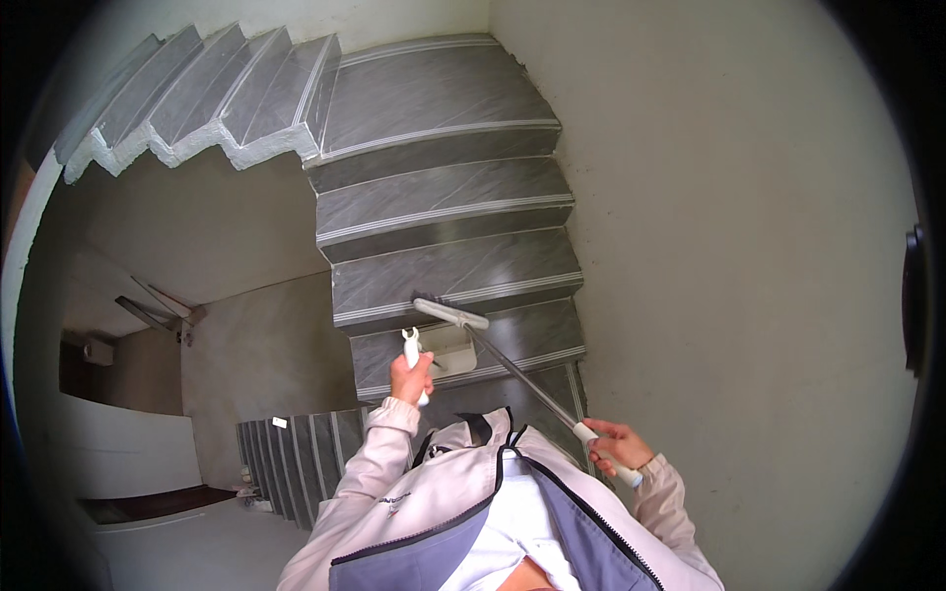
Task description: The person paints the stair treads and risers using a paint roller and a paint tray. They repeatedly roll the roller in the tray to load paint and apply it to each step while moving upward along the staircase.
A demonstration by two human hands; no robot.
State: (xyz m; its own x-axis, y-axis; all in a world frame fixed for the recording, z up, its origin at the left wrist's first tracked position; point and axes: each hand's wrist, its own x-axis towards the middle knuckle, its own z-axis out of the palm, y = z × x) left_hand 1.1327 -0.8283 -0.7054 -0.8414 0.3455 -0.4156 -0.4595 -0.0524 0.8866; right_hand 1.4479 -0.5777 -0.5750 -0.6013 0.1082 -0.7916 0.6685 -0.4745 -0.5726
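My left hand [411, 379] is closed around the white handle [412, 347] of a long-handled dustpan. Below that hand, the pale dustpan pan [454, 353] rests on a grey stair tread. In my right hand [617, 447] is the white grip end of a broom [522, 378] with a metal pole. The pole slants up and left to a white broom head [449, 312] with dark bristles. That head lies over the front edge of the step above the pan, partly overlapping the pan's far side in view. Whether the pan holds any dirt is hard to tell.
Grey tiled stairs [451, 181] with white-striped edges rise ahead, then turn left at a landing [443, 92]. A plain wall [709, 221] bounds the right side. On the left the steps end at an open stairwell [259, 325], with a lower flight [303, 458] beneath.
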